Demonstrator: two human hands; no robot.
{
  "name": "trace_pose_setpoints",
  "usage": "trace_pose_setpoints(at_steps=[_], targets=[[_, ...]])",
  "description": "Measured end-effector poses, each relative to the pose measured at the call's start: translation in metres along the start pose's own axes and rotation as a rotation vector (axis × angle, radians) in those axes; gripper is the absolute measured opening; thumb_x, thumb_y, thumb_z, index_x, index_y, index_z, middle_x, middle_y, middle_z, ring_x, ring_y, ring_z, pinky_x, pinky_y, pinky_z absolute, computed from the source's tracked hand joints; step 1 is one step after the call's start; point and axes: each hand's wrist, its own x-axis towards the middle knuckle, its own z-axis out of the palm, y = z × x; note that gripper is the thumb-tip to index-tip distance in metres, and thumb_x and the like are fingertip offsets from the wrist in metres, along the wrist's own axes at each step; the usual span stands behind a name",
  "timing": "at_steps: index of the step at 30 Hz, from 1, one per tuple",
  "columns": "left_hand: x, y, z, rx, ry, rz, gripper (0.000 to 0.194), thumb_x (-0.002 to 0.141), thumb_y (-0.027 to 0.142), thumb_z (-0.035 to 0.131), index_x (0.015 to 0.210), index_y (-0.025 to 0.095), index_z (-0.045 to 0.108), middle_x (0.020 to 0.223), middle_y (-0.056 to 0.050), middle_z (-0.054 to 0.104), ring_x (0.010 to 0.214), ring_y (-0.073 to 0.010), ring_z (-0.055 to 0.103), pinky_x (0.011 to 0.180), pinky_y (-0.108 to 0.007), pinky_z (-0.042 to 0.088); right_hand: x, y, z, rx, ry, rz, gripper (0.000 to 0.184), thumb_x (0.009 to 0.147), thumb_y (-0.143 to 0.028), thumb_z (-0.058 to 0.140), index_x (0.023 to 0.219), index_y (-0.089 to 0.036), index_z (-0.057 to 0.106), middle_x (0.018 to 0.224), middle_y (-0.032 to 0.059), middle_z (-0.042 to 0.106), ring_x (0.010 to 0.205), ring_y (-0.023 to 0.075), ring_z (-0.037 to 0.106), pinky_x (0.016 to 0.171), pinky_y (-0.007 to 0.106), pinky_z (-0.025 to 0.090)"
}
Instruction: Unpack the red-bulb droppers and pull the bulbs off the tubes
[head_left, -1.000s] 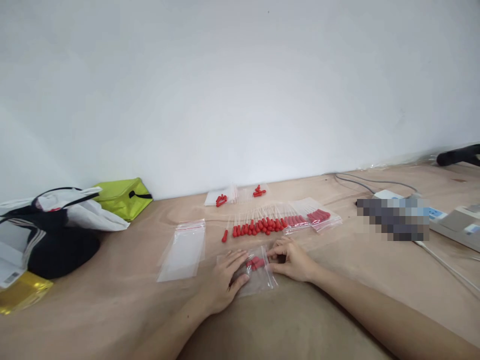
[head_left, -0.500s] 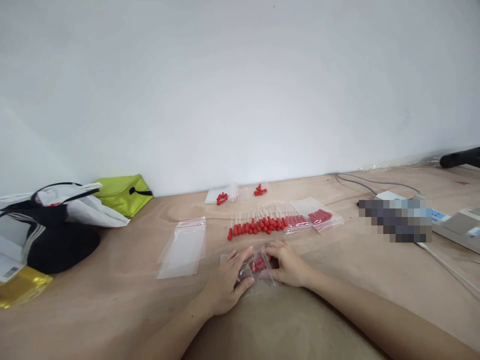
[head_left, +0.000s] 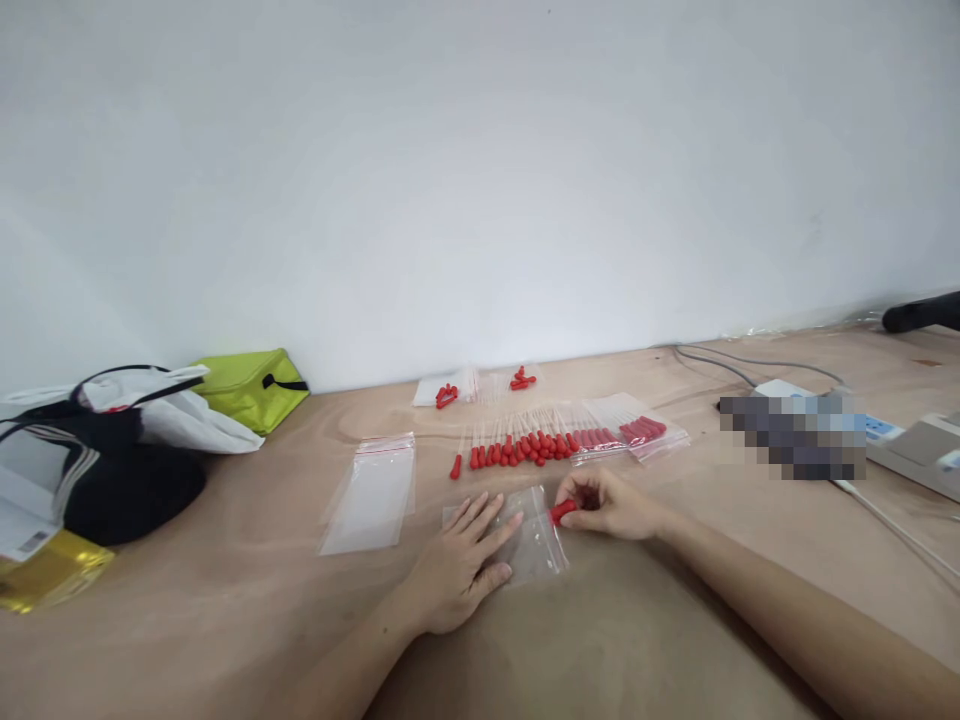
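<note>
A small clear zip bag (head_left: 534, 552) lies flat on the table in front of me. My left hand (head_left: 463, 565) rests on its left part, fingers stretched out and spread. At the bag's right edge, my right hand (head_left: 609, 505) pinches red dropper bulbs (head_left: 562, 511) between thumb and fingers; how many is hidden. Beyond the hands lies a row of droppers (head_left: 525, 448) with red bulbs towards me and thin pale stems pointing away. Clear bags (head_left: 600, 455) partly lie about the right end of that row, with red-ended droppers (head_left: 643, 431) at the far right.
To the left is a stack of clear zip bags (head_left: 371, 495). Near the wall, small red pieces (head_left: 447, 396) lie on more bags. A black cap (head_left: 131, 495), a lime-green bag (head_left: 251, 390) and a gold packet (head_left: 60, 570) stand left. At right are a power strip (head_left: 881, 428) and cables.
My right hand has moved right, and the red bulbs that showed within the bag are now at its right edge in my fingers. My left hand has flattened onto the bag.
</note>
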Motion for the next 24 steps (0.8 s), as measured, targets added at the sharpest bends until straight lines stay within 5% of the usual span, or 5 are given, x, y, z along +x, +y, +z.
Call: trace_pose_setpoints(at_steps=[4,11,17,21,24], targets=[[0.001,0.001,-0.002,0.012,-0.039,-0.012,0.045,0.089,0.047,0.025,0.132,0.037,0.022,0.144,0.000,0.008,0.132,-0.0242,0.007,0.105,-0.049,0.013,-0.004,0.002,-0.042,0.202,-0.059,0.112,0.033,0.059,-0.040,0.071,0.076,-0.015,0.059,0.070,0.0011,0.062,0.059,0.0091,0.053,0.057,0.023,0.040],[0.000,0.003,-0.006,-0.108,-0.009,-0.049,0.041,0.087,0.046,0.033,0.127,0.036,0.036,0.143,-0.001,0.016,0.131,-0.0247,0.011,0.104,-0.051,0.013,-0.021,-0.022,-0.094,0.198,0.299,0.130,0.031,0.061,-0.041,0.070,0.075,-0.015,0.061,0.065,0.0011,0.062,0.056,0.0084,0.053,0.052,0.021,0.041],[0.012,0.012,-0.011,-0.790,0.342,-0.295,0.041,0.080,0.049,0.044,0.107,0.023,0.058,0.116,-0.007,0.056,0.109,-0.0216,0.050,0.097,-0.042,0.036,-0.013,-0.047,-0.024,-0.163,0.569,-0.369,0.021,0.071,-0.036,0.063,0.082,-0.019,0.061,0.074,0.0038,0.064,0.068,0.0140,0.060,0.061,0.027,0.049],[0.026,0.026,-0.013,-1.440,0.261,-0.523,0.038,0.073,0.047,0.058,0.094,0.015,0.061,0.092,-0.008,0.066,0.081,-0.0168,0.063,0.081,-0.033,0.048,-0.011,-0.033,0.028,-0.625,0.407,-0.762,0.020,0.084,-0.021,0.045,0.099,-0.020,0.058,0.089,0.0069,0.063,0.081,0.0138,0.059,0.069,0.026,0.049],[0.031,0.035,-0.008,-1.628,0.226,-0.549,0.028,0.063,0.035,0.071,0.077,0.014,0.060,0.078,-0.003,0.065,0.072,-0.0121,0.062,0.075,-0.027,0.049,-0.013,-0.021,0.045,-0.862,0.321,-0.883,0.022,0.086,-0.016,0.041,0.102,-0.018,0.056,0.088,0.0076,0.063,0.075,0.0138,0.058,0.065,0.026,0.048]])
